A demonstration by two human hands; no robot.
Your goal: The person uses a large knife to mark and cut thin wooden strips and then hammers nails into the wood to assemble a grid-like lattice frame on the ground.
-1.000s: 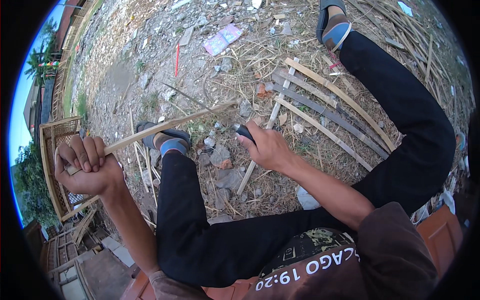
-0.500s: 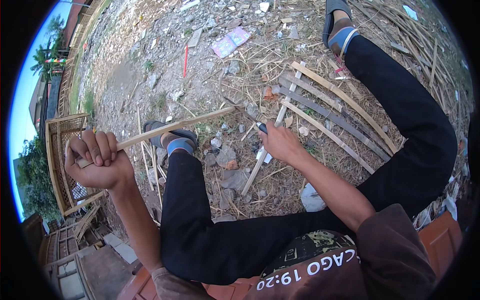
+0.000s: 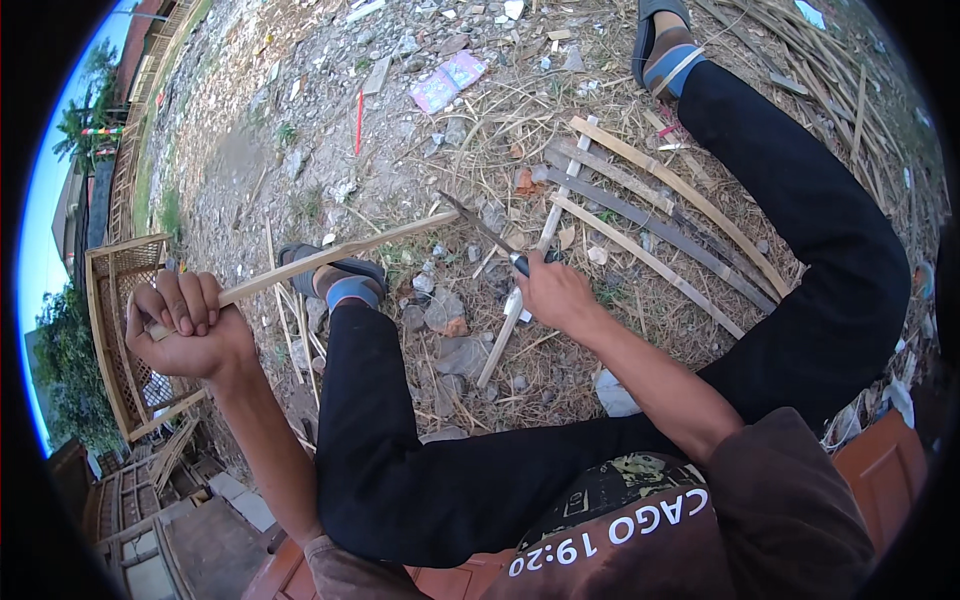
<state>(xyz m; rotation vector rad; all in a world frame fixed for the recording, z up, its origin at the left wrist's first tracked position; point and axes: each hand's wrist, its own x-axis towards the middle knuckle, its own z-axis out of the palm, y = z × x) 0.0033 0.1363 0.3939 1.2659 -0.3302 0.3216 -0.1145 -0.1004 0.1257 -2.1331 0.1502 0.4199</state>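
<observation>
My left hand (image 3: 190, 325) is closed around one end of a long pale wooden or bamboo strip (image 3: 340, 252), which slants up to the right across the middle. In my right hand (image 3: 558, 295) is the dark handle of a knife (image 3: 490, 236). Its narrow blade points up and left, with the part near the tip by the strip's far end. Whether blade and strip touch, I cannot tell. Right of the knife, several strips (image 3: 660, 215) lie side by side on the ground, their far ends across a pale crosspiece (image 3: 548, 232).
My legs in black trousers (image 3: 365, 410) spread either side of the work area. Stones (image 3: 447, 312), dry grass and litter cover the ground. More strips are piled at the far right (image 3: 800, 80). A lattice-panelled wooden frame (image 3: 125, 330) stands at the left.
The knife has drawn slightly right and nearer to me, and more of its blade shows. The strip's far end sits a little further left. Both hands keep their holds.
</observation>
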